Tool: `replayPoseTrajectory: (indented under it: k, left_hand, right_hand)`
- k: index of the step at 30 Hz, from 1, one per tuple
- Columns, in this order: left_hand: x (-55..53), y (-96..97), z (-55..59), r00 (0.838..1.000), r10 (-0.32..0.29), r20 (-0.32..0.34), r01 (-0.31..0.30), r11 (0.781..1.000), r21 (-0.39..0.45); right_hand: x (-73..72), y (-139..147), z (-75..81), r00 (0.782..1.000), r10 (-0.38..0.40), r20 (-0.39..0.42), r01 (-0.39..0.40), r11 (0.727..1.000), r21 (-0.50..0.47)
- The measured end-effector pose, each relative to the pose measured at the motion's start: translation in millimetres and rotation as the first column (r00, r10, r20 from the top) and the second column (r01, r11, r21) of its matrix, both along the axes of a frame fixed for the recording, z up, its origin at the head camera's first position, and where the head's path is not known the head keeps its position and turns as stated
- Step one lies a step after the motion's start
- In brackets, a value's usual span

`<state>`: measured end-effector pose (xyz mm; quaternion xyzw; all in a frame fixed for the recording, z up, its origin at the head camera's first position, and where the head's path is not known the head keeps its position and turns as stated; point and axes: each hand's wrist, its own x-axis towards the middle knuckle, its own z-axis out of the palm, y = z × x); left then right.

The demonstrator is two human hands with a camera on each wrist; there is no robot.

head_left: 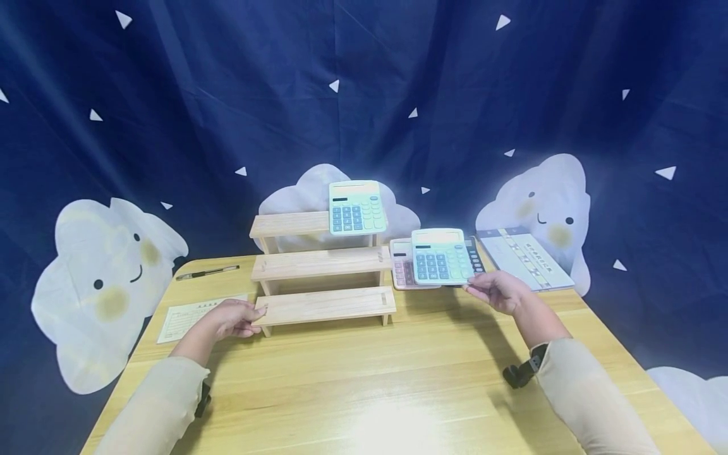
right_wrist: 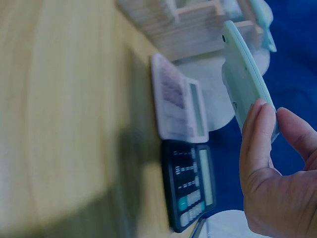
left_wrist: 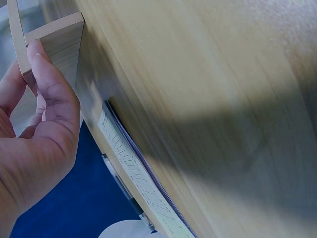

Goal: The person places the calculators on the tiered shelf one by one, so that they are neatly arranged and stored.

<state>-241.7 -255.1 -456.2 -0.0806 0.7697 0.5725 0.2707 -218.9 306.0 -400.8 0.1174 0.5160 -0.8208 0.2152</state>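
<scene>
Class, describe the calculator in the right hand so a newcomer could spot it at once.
On the table, find the three-step wooden rack. To its right, the right hand pinches the edge of a pale green calculator with blue number keys. It alone is held: its lookalike sits on the rack's top step, and the pink one and black one lie on the table.

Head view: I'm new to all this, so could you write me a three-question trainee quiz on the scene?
1. Which hand holds a pale green plastic calculator?
2. True or false: the pink rectangular calculator lies on the top tier of the three-tiered pale wooden stand.
3. How many calculators show in total?

Key:
1. The right hand.
2. False; it lies on the yellowish wooden table.
3. Four: the held one, the pink one, a black calculator and a second pale green calculator on the stand.
</scene>
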Motion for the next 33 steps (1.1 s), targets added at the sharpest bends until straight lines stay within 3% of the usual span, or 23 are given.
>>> replayPoseTrajectory:
  k: [20,33]
  left_hand:
    - [-2.4,-1.4,-3.3,1.0,0.0,-0.001,0.0,1.0,0.021]
    - [-1.8,-1.5,-2.2,1.0,-0.009,0.002,0.009,1.0,0.006]
  right_hand:
    - [-24.4,-34,47.6,0.998,-0.044,0.037,0.048,0.993,-0.105]
    - [-40.1,-76,68.5,0.998,-0.053,0.038,0.056,0.995,-0.084]
